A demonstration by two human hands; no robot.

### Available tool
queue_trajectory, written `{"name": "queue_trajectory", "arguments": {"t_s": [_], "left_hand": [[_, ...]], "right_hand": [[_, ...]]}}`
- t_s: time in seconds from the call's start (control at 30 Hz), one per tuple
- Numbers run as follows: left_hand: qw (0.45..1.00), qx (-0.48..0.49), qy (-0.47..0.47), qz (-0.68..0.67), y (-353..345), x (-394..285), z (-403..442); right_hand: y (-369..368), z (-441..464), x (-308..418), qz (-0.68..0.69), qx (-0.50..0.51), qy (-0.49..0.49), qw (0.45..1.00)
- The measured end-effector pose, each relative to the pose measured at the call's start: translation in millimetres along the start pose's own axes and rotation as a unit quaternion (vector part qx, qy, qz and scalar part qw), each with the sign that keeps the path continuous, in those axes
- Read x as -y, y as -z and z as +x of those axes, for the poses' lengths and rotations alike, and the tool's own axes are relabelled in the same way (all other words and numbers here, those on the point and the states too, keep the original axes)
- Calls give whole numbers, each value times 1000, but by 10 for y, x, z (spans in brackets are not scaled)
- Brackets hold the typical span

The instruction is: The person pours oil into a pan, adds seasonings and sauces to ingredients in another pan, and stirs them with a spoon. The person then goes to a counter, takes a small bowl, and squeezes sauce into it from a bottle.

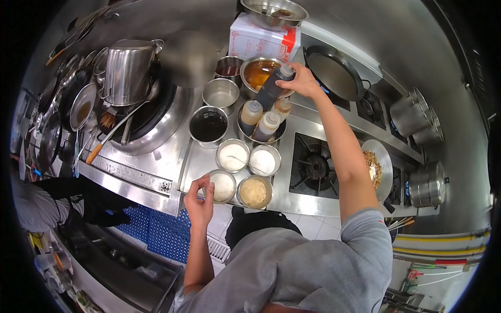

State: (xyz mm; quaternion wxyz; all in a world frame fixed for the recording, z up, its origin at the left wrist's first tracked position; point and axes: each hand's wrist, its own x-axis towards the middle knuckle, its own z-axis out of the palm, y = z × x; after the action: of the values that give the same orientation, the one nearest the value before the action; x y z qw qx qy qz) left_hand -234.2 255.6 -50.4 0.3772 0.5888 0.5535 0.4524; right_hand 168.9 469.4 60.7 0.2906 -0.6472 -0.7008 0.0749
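Note:
My right hand point(299, 80) grips a dark squeeze bottle point(270, 89) near its cap. The bottle is tilted above a round pan point(282, 130) that holds other squeeze bottles: one with amber contents point(251, 112), one with a white top point(269, 124) and one with brownish contents point(282, 106). My left hand point(199, 204) is beside a metal bowl of white powder point(223, 187), thumb and fingers apart with nothing visible between them. To the right of that bowl stands a container of pale yellow granules point(254, 192).
Behind the bottles sits a bowl of amber liquid point(259, 73). A container of dark liquid point(208, 124) and two of white grains point(233, 156) stand nearby. Gas burners point(316, 166) and a wok point(334, 72) lie right; a tall pot point(129, 73) stands left. Another person's sleeve point(39, 208) shows at far left.

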Motion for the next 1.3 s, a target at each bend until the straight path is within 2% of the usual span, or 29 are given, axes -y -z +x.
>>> {"name": "queue_trajectory", "arguments": {"t_s": [0.03, 0.17, 0.27, 0.33, 0.4, 0.47, 0.53, 0.63, 0.8, 0.87, 0.93, 1.0, 1.1, 1.13, 1.17, 1.23, 1.3], "left_hand": [[1000, -1, -6, -4, -8, 3, 1], [1000, -3, -22, -6, -12, 20, -14], [1000, -12, -14, -21, -11, -25, -59], [999, -11, -21, -30, -38, -124, -68], [998, -10, -33, -43, -143, -248, -32], [989, 1, -130, -69, -299, -388, 19], [983, 29, -177, -48, -500, -574, 97], [965, 91, -244, -28, -835, -985, 218], [948, 80, -306, 16, -1760, -1365, 176], [939, 69, -334, 50, -2093, -1428, 89], [941, 214, -255, 65, -2269, -1506, -18], [936, 207, -283, 19, -2567, -1397, -194], [910, 297, -275, -87, -2872, -1430, -536], [905, 348, -226, -94, -2988, -1467, -661], [899, 372, -213, -86, -3096, -1482, -766], [886, 413, -210, -33, -3354, -1583, -993], [849, 464, -240, 75, -3537, -1688, -1204]], "right_hand": [[44, -22, 14, 33, 48, -25, 998], [37, -31, 45, 21, 46, -32, 998], [70, -32, 11, 29, 17, -64, 997], [128, -57, -31, 24, -82, -49, 995], [386, -153, 150, 43, -97, -59, 993], [603, -246, 174, 120, -150, -27, 981], [828, -386, 237, 102, -197, -20, 975], [1105, -667, 331, 146, -196, -19, 969], [1283, -1586, 532, 187, -213, -22, 959], [1283, -2015, 575, 275, -179, -65, 943], [1289, -2418, 530, 297, -163, -114, 934], [1306, -2767, 451, 344, -190, -146, 908], [1302, -3342, 87, 365, -190, -115, 904], [1239, -3513, -79, 389, -197, -89, 895], [1182, -3659, -233, 389, -197, -90, 895], [1211, -4025, -559, 404, -164, -212, 875], [1379, -4295, -835, 300, -204, -221, 905]]}}
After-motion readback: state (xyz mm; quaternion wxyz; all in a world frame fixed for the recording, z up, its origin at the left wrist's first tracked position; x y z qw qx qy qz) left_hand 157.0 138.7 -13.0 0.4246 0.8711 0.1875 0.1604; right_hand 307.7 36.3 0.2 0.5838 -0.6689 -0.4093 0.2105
